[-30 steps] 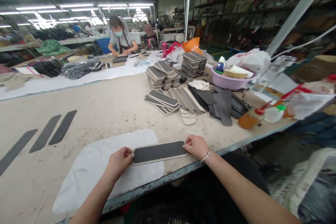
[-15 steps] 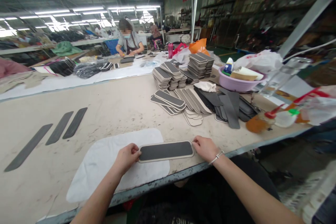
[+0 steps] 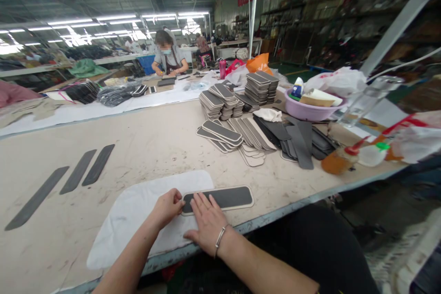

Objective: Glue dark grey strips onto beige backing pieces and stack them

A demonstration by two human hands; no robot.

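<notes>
A long dark grey panel with a pale border (image 3: 230, 196) lies near the table's front edge, its left part over a white sheet (image 3: 127, 213). My left hand (image 3: 171, 206) is closed at the panel's left end, pinching its edge between thumb and fingers. Flat on the panel's left half rests my right hand (image 3: 208, 223), fingers spread, with a bracelet at the wrist. The thumb of that hand is over the white sheet.
Three dark strips (image 3: 98, 164) lie at the left. Stacks of bordered panels (image 3: 222, 98) stand beyond my hands, with a purple basin (image 3: 310, 111) and an orange-filled bottle (image 3: 336, 161) to the right. Across the table a person (image 3: 169, 57) works.
My right hand has left the panel's right end, moved left and opened flat on top of the panel. My left hand stays at the left end.
</notes>
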